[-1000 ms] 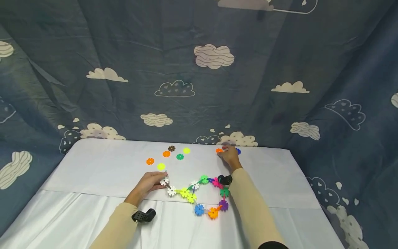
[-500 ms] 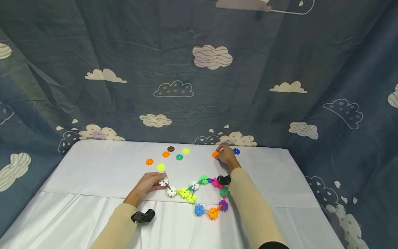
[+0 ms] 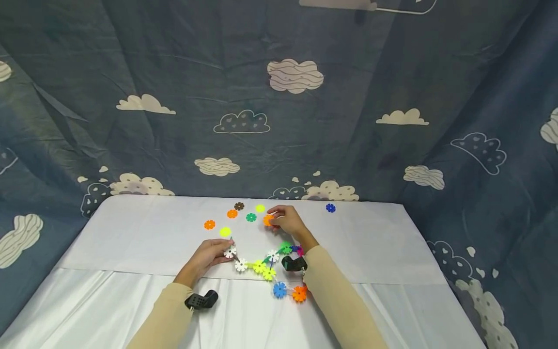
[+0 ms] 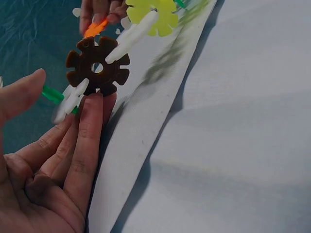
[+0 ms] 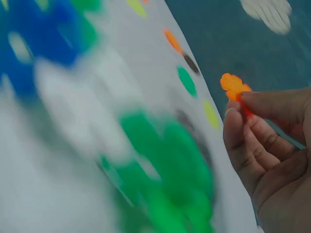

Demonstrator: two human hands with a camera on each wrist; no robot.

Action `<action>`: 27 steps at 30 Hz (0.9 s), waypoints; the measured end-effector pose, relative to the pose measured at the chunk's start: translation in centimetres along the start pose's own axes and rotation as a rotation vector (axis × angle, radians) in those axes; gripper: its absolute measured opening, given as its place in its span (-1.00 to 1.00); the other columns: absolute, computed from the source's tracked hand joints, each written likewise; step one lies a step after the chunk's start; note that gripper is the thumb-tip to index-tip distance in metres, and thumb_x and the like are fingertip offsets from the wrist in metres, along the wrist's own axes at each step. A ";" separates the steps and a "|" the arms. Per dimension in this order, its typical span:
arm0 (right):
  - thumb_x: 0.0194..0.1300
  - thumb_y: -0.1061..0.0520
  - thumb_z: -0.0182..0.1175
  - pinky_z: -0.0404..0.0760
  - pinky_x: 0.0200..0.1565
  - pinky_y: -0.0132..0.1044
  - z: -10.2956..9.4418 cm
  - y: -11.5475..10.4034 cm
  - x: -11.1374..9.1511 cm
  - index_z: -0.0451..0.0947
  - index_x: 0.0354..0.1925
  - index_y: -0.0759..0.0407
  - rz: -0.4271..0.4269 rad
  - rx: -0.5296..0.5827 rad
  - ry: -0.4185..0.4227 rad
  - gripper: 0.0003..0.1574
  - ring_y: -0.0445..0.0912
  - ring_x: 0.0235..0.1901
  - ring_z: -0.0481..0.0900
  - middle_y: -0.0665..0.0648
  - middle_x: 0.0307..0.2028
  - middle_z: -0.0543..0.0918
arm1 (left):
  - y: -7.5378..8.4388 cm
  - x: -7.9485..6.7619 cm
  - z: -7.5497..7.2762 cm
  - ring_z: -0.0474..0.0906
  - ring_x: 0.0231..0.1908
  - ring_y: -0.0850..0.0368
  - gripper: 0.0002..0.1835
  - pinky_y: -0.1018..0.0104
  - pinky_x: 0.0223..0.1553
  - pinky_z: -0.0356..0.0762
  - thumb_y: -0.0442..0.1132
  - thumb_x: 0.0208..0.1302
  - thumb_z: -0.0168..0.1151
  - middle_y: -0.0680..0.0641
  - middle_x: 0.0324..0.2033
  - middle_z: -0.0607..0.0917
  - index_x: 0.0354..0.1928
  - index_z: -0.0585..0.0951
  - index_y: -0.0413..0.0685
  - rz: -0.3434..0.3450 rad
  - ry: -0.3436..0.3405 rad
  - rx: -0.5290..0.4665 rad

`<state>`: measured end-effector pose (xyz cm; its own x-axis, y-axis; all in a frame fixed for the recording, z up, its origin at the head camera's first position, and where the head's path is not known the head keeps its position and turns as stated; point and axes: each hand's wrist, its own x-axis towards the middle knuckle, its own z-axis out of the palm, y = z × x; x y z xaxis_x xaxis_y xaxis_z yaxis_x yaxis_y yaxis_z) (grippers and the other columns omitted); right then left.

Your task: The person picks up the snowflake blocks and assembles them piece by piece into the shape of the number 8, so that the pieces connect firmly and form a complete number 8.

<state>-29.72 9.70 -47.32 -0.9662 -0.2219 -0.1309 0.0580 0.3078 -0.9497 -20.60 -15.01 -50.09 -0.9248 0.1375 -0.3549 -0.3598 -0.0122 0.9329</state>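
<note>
Leftward along the far side of the bench (image 3: 383, 242), the right hand (image 3: 286, 221) has carried an orange disc (image 3: 268, 220) away from the lone blue disc (image 3: 330, 208); the left hand (image 3: 208, 258) has stayed where it was. Thumb and fingertips of the right hand pinch the orange disc, plain in the right wrist view. The left hand holds the near-left end of a chain (image 3: 259, 267) of notched discs, its thumb beside a green link (image 4: 52, 94) slotted through the white end disc (image 3: 230, 252), and a fingertip against the brown link (image 4: 109, 73).

What matters most in space, as I judge it, is the gap between the two hands: the held end of the chain lies left of the orange disc and nearer the person. From there the chain runs rightward and towards the person, then loops partly under the right sleeve (image 3: 335, 291).

Counting the chain discs that face the head camera: three white, two yellow, one green, one light blue, one orange, and one pink partly covered. Edge-on links sit between them, too small to count surely, and the sleeve may hide more.

Seven discs lie loose: two orange, two yellow, one brown (image 3: 239, 206), one green (image 3: 251, 217) and the blue. All but the blue are grouped beyond the left hand. Behind hangs a cloud-printed cloth (image 3: 348, 135).
</note>
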 end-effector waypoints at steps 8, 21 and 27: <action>0.27 0.41 0.18 0.68 -0.45 -0.17 4.6 -1.0 -1.0 0.56 -0.01 0.46 -0.045 0.118 -0.130 -0.70 -0.11 -0.62 0.54 0.18 -0.45 0.63 | 0.0 0.1 0.1 0.56 -0.19 0.21 -0.52 0.32 -0.09 0.64 -0.21 0.37 0.18 -0.18 -0.02 0.57 0.14 0.45 -0.49 -0.010 0.011 -0.011; 0.26 0.40 0.20 0.66 -0.47 -0.30 8.0 -0.8 -1.0 0.60 -0.09 0.45 -0.044 0.153 -0.155 -0.77 -0.13 -0.61 0.56 0.18 -0.50 0.65 | 0.2 0.2 0.1 0.58 -0.22 0.19 -0.54 0.29 -0.09 0.65 -0.21 0.39 0.15 -0.18 -0.06 0.57 0.14 0.45 -0.50 -0.020 0.016 -0.001; 0.27 0.36 0.20 0.60 -0.52 -0.38 8.5 -1.0 -1.1 0.63 -0.11 0.41 -0.047 0.118 -0.161 -0.78 -0.16 -0.62 0.55 0.12 -0.50 0.65 | 0.3 0.2 0.1 0.57 -0.19 0.17 -0.49 0.27 -0.09 0.65 -0.20 0.41 0.12 -0.25 0.05 0.52 0.21 0.39 -0.50 -0.025 0.013 0.010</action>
<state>-26.62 1.75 -48.64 -0.9167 -0.3812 -0.1200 0.0517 0.1847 -0.9814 -20.85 -14.87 -49.91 -0.9170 0.1249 -0.3788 -0.3817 0.0013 0.9243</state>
